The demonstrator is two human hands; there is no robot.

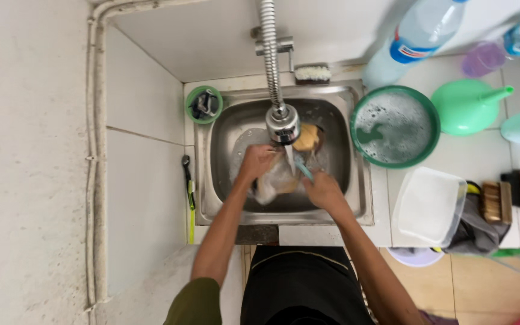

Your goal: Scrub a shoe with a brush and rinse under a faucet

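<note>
We had a clear, wet item (278, 180) under the running tap (283, 123), low in the steel sink (338, 192); what it was we could not tell. Our left hand (259, 161) was closed around its upper edge, and our right hand (323, 189) gripped a teal-handled brush (304, 170) against it. We judged this the scrubbing and rinsing step; going on called for turning the item under the stream. A yellow sponge (306, 137) lay just behind, a green basin of suds (394, 126) beside the sink.

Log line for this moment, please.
left hand: on cloth | right hand: holds teal brush | under faucet | in sink
</note>
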